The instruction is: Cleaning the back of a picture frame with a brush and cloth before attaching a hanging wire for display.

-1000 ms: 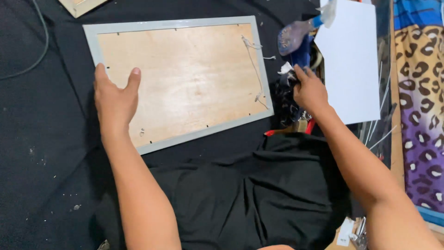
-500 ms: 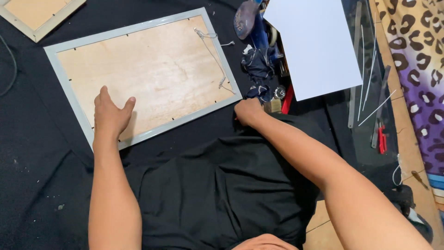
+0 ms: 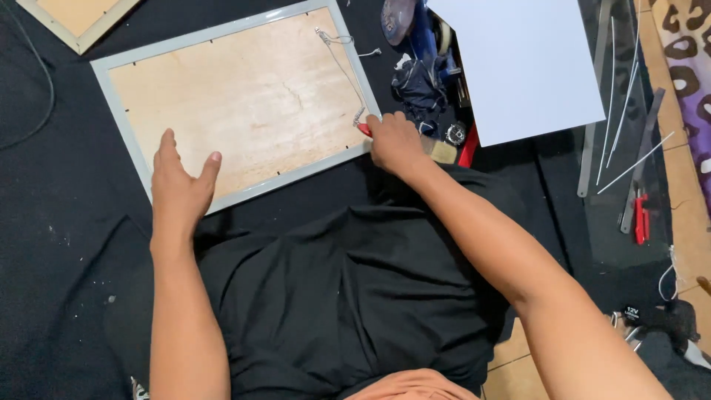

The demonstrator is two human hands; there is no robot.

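Note:
A grey picture frame (image 3: 117,111) lies face down on black cloth, its plywood backing (image 3: 244,96) up. A hanging wire (image 3: 337,59) runs along the backing's right side. My left hand (image 3: 180,183) lies flat and open on the frame's lower left edge. My right hand (image 3: 395,141) rests at the frame's lower right corner, fingers closed around a small red-handled tool (image 3: 364,129) whose tip sits by the wire's lower end.
A white sheet (image 3: 518,59) lies at upper right beside a heap of dark rags and tools (image 3: 422,74). Metal strips (image 3: 618,89) and a red-handled tool (image 3: 640,215) lie on the right. Another frame's corner (image 3: 67,18) shows top left. A black cable (image 3: 41,81) curves at far left.
My right hand left the heap of tools and came to the frame's lower right corner with a red-handled tool. The view shifted; my left hand stayed on the frame.

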